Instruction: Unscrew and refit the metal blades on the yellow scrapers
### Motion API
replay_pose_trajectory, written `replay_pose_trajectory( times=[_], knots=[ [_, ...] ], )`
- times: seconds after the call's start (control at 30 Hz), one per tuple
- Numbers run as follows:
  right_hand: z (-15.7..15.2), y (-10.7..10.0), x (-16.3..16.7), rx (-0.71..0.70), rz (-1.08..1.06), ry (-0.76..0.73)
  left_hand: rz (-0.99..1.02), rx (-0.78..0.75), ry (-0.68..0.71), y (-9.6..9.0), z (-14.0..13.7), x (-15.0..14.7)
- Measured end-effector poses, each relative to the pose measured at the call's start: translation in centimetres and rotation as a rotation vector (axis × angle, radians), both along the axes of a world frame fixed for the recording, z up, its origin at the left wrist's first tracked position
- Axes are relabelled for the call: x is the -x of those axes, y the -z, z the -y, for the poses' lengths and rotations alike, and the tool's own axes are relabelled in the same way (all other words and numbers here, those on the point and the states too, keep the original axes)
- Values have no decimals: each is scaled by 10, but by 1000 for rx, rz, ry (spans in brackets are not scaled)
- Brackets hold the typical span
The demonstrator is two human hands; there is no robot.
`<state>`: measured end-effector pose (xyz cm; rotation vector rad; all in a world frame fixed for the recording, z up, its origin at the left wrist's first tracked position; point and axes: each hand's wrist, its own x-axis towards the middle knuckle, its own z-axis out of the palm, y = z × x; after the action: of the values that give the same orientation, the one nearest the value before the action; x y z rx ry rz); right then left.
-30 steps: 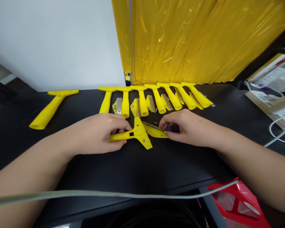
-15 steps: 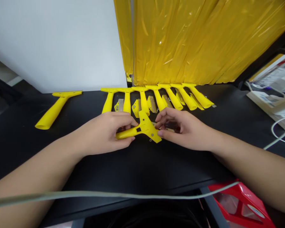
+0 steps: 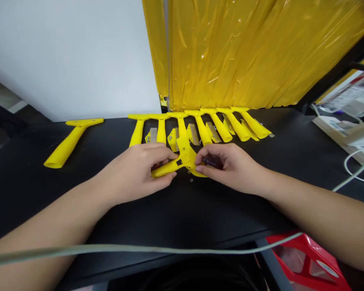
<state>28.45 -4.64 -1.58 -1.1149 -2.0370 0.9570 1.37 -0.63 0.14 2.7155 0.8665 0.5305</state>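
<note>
Gripping a yellow handle (image 3: 186, 155) by its shank, thumb and fingers closed round it, the left hand (image 3: 144, 169) holds it over the middle of the black surface (image 3: 176, 214), its wide head pointing right. The right hand (image 3: 233, 167) has thumb and fingertips pinched on the edge of a yellow plate (image 3: 193, 165) that sits against that head and is partly covered by it (a dark object (image 3: 212, 162) also shows inside the curled fingers, too hidden to name). Two small rings (image 3: 191, 180) lie just below the plate, toward the near edge. Along the far edge seven more handles (image 3: 202, 130) lie side by side in a row, with bladed pieces (image 3: 193, 134) between them. One separate handle (image 3: 66, 146) lies near the far left corner, well apart. Beyond the far edge rise a white panel (image 3: 79, 56) and wrinkled yellow sheeting (image 3: 230, 52). Below the near edge, toward the right corner, is a red bin (image 3: 315, 246); a pale cable (image 3: 139, 248) crosses in front.
</note>
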Motion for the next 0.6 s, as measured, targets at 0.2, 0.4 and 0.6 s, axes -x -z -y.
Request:
replay_pose_trajectory(
  times=[0.2,0.4,0.6],
  knots=[
    [0,-1,-1,-288,122,-52,-25,70,-22,-3,1,0],
    [-6,-10,-13,-339,171,5,-58,41,-73,-5,1,3],
    [-20,-10,-30,-191,442,-35,-29,69,-133,-4,-8,10]
  ],
)
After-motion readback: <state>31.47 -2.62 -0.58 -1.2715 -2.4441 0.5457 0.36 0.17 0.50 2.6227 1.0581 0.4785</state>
